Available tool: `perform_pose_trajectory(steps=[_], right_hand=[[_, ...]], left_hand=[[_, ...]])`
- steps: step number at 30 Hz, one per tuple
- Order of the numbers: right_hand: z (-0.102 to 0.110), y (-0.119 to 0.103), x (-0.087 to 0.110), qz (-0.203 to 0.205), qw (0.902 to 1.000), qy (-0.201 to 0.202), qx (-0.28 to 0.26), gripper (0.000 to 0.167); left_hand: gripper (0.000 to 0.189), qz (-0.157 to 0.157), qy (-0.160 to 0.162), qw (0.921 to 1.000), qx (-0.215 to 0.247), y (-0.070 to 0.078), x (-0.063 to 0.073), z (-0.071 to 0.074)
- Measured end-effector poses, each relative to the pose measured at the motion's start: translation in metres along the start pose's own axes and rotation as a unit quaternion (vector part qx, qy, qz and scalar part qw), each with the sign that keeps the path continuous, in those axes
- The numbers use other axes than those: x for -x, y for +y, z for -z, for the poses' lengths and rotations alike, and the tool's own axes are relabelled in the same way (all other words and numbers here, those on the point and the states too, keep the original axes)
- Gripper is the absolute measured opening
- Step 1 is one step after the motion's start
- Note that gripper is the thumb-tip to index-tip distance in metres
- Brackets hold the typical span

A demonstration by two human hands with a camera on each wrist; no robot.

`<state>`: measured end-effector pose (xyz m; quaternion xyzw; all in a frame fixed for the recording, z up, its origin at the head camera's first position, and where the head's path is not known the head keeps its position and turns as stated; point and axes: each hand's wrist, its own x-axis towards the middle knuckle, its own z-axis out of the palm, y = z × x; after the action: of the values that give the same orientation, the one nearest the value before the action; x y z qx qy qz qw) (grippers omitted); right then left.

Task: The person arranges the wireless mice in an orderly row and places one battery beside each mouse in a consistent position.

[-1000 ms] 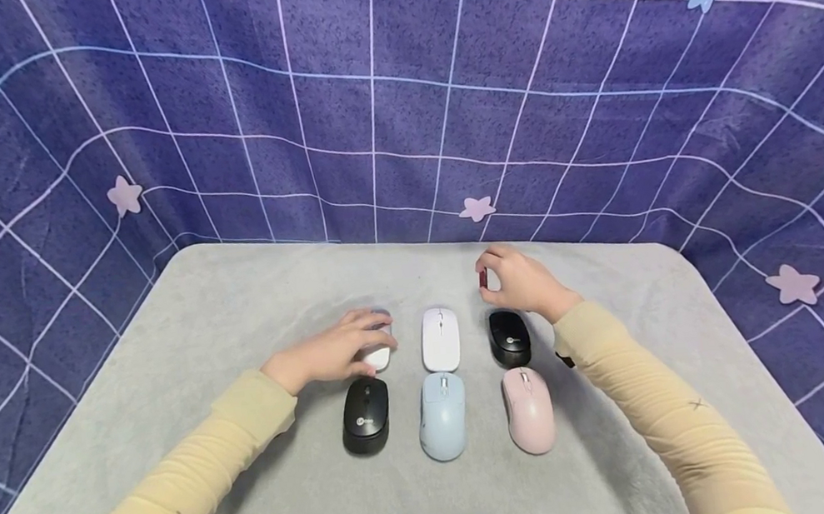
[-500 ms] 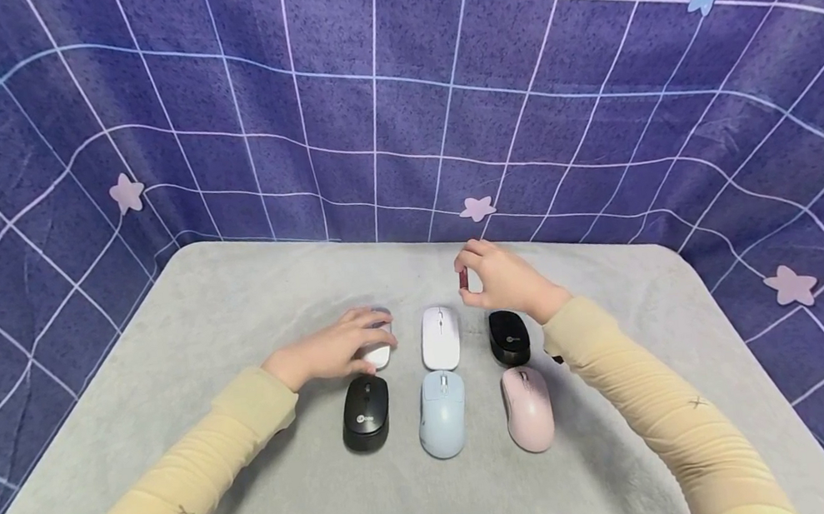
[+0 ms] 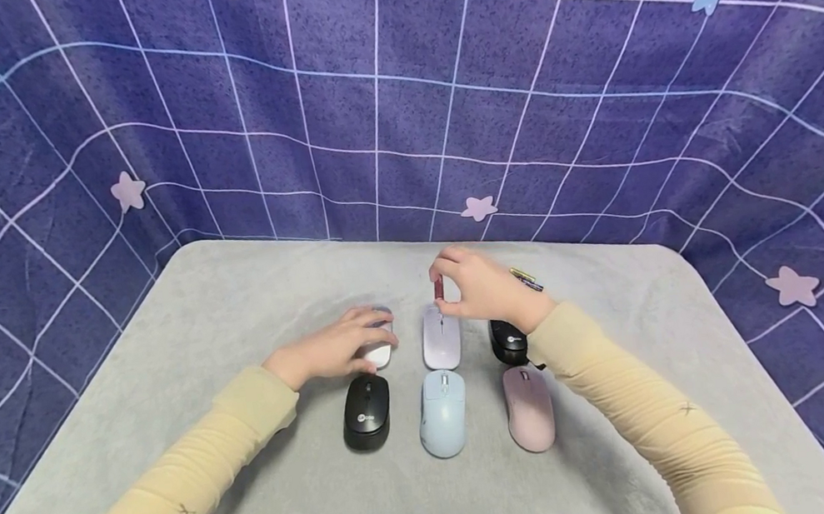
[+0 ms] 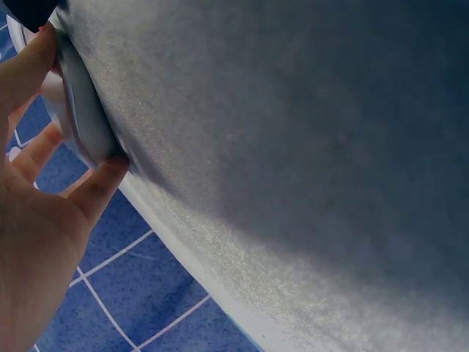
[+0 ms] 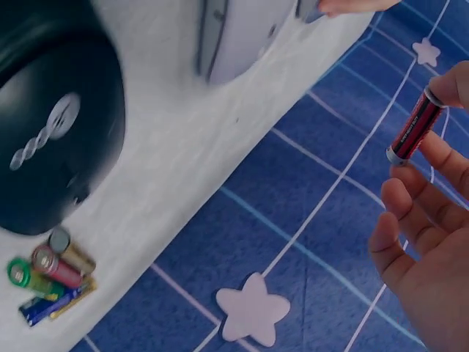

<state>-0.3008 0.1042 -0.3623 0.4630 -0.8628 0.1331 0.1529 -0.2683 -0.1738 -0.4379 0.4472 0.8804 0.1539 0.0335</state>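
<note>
My left hand (image 3: 327, 351) grips a pale mouse (image 3: 379, 356) at the left of the back row, its top mostly covered by the fingers. In the left wrist view, thumb and fingers hold that mouse (image 4: 88, 117) by its sides. A red and black battery (image 5: 416, 126) is pinched upright between thumb and fingertips of my right hand (image 3: 481, 287). In the head view this battery (image 3: 439, 289) is just beyond the front end of a white mouse (image 3: 441, 344). Under the right wrist, a black mouse (image 3: 509, 343) is partly hidden.
Nearer me lie a black mouse (image 3: 365, 413), a light blue mouse (image 3: 443, 417) and a pink mouse (image 3: 529, 410). Several coloured batteries (image 5: 57, 273) lie in a cluster behind the right black mouse. A purple-blue gridded curtain (image 3: 396, 108) hangs behind the grey-covered table (image 3: 235, 292).
My right hand has moved left with the battery, from behind the right black mouse to the white mouse, uncovering the battery cluster. The left hand stays on its mouse.
</note>
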Motion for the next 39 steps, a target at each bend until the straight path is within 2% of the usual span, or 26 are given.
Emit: perform_pose_trajectory(steps=[9, 21, 30, 39], right_hand=[[-0.014, -0.011, -0.005, 0.004, 0.9998, -0.018, 0.008, 0.027], [-0.042, -0.026, -0.003, 0.018, 0.9964, -0.073, 0.041, 0.024], [-0.058, -0.032, -0.004, 0.002, 0.9894, -0.119, 0.082, 0.023], [-0.067, -0.036, -0.006, -0.024, 0.9811, -0.154, 0.115, 0.026]], left_hand=[[0.05, -0.029, 0.021, 0.9994, -0.003, -0.001, -0.001, -0.002], [0.05, -0.02, 0.017, 0.9996, -0.001, 0.001, 0.0, -0.003], [0.051, -0.017, 0.023, 0.9996, 0.0, -0.001, 0.001, -0.003], [0.051, -0.01, 0.015, 0.9998, 0.003, -0.002, 0.0, -0.004]])
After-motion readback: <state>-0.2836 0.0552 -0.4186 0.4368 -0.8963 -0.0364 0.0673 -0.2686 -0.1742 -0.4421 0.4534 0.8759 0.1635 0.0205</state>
